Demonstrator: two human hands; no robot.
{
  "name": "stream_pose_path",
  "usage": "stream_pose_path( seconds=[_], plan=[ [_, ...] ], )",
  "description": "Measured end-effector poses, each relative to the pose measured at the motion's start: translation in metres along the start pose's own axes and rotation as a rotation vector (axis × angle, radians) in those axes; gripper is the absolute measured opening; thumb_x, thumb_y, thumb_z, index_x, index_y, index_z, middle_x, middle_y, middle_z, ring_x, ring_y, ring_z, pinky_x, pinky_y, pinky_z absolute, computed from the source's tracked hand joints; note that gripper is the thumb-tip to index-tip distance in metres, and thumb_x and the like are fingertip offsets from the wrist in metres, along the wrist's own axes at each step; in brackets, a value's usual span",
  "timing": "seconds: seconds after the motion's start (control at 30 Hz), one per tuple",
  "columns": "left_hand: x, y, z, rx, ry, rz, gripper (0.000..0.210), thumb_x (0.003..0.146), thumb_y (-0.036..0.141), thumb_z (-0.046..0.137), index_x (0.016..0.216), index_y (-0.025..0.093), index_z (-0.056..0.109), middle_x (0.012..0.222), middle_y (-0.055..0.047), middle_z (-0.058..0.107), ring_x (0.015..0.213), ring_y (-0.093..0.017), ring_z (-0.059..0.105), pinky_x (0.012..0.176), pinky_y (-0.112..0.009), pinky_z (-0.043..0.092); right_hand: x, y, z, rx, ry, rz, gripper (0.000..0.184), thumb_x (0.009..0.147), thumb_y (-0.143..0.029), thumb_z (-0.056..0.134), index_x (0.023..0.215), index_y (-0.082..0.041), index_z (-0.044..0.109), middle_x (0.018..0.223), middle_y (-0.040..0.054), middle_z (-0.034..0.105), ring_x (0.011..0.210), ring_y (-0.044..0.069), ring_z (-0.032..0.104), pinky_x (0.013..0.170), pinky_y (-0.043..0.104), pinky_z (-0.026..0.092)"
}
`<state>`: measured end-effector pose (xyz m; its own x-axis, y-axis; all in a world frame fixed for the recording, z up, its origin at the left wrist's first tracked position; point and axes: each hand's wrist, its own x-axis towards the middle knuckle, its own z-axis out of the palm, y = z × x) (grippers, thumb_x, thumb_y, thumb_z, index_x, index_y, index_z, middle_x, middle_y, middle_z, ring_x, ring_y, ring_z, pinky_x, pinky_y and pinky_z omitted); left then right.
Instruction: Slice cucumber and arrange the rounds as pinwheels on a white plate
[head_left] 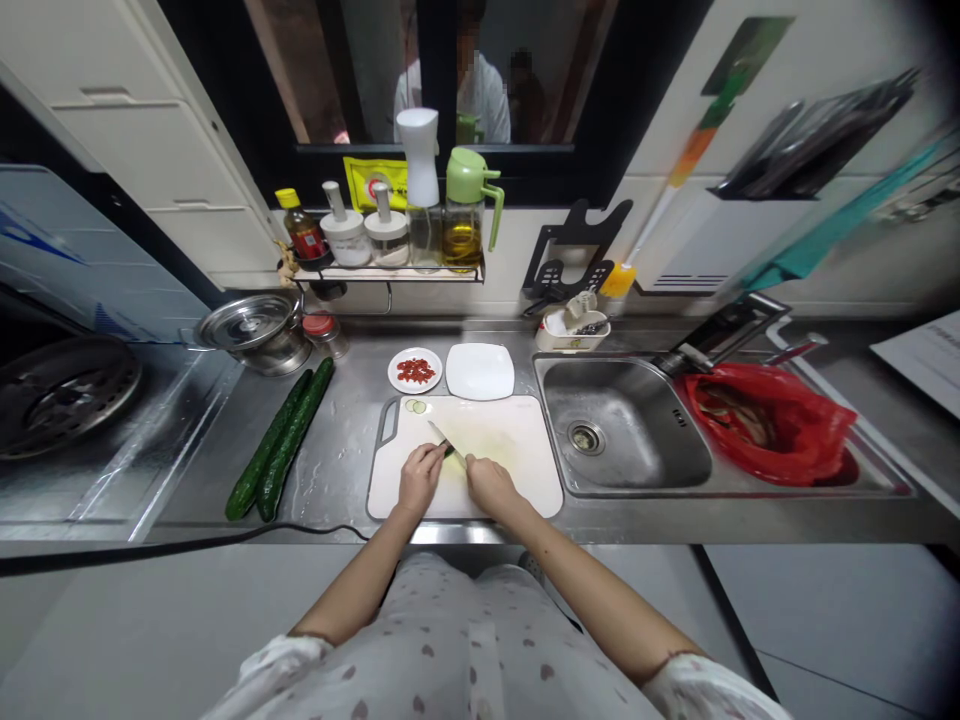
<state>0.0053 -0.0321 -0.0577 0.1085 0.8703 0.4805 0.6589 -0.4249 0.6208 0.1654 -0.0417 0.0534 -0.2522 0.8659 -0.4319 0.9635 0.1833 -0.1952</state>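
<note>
My right hand (491, 484) is closed around the handle of a kitchen knife (444, 437), over the middle of a white cutting board (525, 480). The blade points up and to the left, across the front of my left hand (421, 474). The fingers of my left hand are pinched together beside the blade. A small dark piece (448, 448) shows at those fingertips, mostly hidden, and its kind is unclear. Pale green cucumber slices (415, 407) lie at the board's upper left corner. Wet, greenish-yellow marks stain the board's centre.
Behind the board stand a plate of chopped red pieces (416, 371) and a white square plate (480, 371). Two whole cucumbers (281, 445) lie left. A sink (626, 425) and a red plastic bag (772, 425) are right. A seasoning rack (390, 272) hangs above a steel pot (255, 332).
</note>
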Motion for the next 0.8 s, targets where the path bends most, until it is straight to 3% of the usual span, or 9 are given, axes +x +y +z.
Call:
stream_pose_path(
  seconds=[0.8],
  plan=[
    [-0.002,-0.005,0.004,0.022,0.007,0.027,0.027,0.091,0.022,0.048,0.11,0.022,0.067,0.099,-0.007,0.064,0.092,-0.015,0.06,0.086,-0.029,0.052,-0.006,-0.005,-0.007,-0.001,-0.081,0.026,0.036,0.082,-0.002,0.038,0.113,-0.011,0.054,0.097,0.0161,0.068,0.099,0.023,0.064,0.078,0.029,0.046]
  ],
)
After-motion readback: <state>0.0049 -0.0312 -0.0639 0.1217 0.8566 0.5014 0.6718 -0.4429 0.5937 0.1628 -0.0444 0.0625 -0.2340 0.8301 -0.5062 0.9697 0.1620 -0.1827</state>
